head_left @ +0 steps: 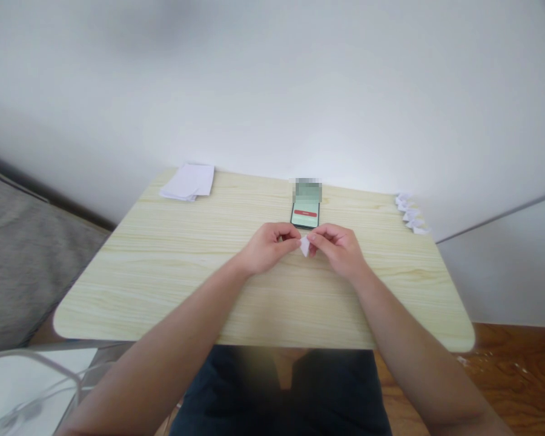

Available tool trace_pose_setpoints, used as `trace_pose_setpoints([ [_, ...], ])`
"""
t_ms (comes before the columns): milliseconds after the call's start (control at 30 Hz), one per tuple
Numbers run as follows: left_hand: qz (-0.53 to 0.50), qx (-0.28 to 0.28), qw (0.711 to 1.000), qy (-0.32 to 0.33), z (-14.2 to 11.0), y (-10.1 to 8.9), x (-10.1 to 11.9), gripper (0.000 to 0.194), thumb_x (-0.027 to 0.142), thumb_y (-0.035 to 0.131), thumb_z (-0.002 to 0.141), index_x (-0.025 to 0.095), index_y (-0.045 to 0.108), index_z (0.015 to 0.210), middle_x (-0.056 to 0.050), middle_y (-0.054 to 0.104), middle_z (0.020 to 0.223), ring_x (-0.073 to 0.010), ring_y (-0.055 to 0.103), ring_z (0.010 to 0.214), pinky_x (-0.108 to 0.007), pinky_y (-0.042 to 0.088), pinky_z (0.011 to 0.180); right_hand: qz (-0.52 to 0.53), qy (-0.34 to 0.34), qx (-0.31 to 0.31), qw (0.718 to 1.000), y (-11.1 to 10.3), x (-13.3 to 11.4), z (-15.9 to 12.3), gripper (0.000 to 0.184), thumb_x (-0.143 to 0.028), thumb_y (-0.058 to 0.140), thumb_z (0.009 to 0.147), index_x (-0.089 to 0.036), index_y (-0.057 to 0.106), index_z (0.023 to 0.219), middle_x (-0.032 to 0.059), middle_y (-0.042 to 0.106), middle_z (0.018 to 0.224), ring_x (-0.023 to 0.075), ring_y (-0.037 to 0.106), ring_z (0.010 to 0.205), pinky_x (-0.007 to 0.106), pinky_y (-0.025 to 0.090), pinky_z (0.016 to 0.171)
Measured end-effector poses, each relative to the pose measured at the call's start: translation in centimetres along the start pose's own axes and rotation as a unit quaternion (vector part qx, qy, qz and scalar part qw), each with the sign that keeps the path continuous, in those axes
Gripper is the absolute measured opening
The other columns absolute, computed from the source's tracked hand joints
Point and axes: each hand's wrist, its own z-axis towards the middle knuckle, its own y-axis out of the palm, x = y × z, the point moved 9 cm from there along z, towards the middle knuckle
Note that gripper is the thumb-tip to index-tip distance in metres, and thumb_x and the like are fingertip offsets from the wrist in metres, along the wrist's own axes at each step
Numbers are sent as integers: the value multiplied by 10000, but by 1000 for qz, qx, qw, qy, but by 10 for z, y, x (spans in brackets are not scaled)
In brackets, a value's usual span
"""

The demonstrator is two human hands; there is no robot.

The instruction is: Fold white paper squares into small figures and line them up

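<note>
Between my two hands is a small piece of folded white paper (304, 246), held just above the middle of the table. My left hand (272, 247) pinches its left side between thumb and fingertips. On the other side, my right hand (336, 247) grips it the same way, its fingers partly covering the paper. Right behind my fingers a phone (305, 219) lies on the table with its screen lit, showing a red bar; its upper part is pixelated. The paper's exact folds are too small to make out.
The pale wood-grain table (163, 272) stands against a white wall. A stack of white paper sheets (188, 181) lies at its back left. Several small folded paper pieces (411, 214) form a row near the right edge. A white cable (49, 360) hangs at the lower left.
</note>
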Motion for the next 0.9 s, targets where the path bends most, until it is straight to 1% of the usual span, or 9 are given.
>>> trace_pose_setpoints([
  [67, -22, 2, 1000, 3, 1, -1, 1, 243, 377, 679, 893, 145, 747, 873, -41, 691, 826, -159, 573, 768, -290, 418, 722, 9, 2, -2, 1000, 0, -1, 0, 246, -427, 743, 890, -182, 762, 893, 34, 737, 770, 161, 687, 659, 319, 579, 675],
  [167, -59, 7, 998, 4, 2, -2, 1, 262, 400, 702, 879, 142, 748, 870, -30, 665, 778, -148, 550, 729, -286, 412, 703, 19, 6, -5, 1000, 0, -1, 0, 264, -449, 745, 883, -193, 772, 946, 34, 746, 818, 161, 695, 665, 332, 596, 685],
  [300, -91, 4, 996, 2, 3, -3, 0, 238, 379, 714, 873, 144, 747, 885, -30, 668, 793, -141, 534, 729, -283, 407, 705, 37, 3, -16, 999, 1, 0, 0, 262, -434, 753, 879, -202, 775, 999, 33, 762, 854, 160, 705, 675, 340, 614, 696],
  [467, -116, -12, 993, -4, 3, -2, -1, 228, 362, 709, 874, 141, 756, 905, -40, 669, 803, -142, 530, 720, -291, 406, 702, 56, -1, -31, 998, 1, -1, 1, 223, -392, 753, 888, -206, 778, 1008, 31, 770, 865, 157, 709, 677, 339, 615, 703],
  [600, -125, -24, 992, -6, 3, 0, -1, 217, 352, 707, 879, 140, 750, 887, -35, 655, 787, -134, 507, 704, -288, 386, 689, 56, 0, -30, 998, 1, 0, 1, 234, -397, 764, 874, -206, 760, 1009, 29, 774, 851, 164, 709, 685, 347, 608, 713],
  [733, -122, -29, 992, -12, 3, 2, -2, 196, 337, 706, 875, 145, 747, 872, -33, 653, 788, -134, 497, 703, -286, 373, 682, 56, -7, -18, 998, -1, 1, 1, 333, -386, 779, 861, -228, 709, 1146, 8, 769, 787, 170, 710, 699, 355, 598, 749],
  [800, -125, -32, 991, -20, 4, 2, -3, 184, 330, 712, 861, 150, 750, 863, -31, 650, 774, -138, 496, 700, -287, 369, 677, 55, -7, -26, 998, 0, 1, 1, 372, -379, 772, 868, -240, 689, 1203, 5, 773, 795, 170, 714, 718, 356, 594, 769],
  [900, -129, -39, 990, -28, 3, 3, -2, 163, 309, 710, 847, 152, 753, 842, -20, 626, 724, -139, 489, 692, -285, 353, 672, 68, -9, -44, 997, 2, 0, 1, 344, -361, 768, 870, -240, 699, 1184, 12, 780, 833, 169, 716, 733, 351, 594, 769],
])
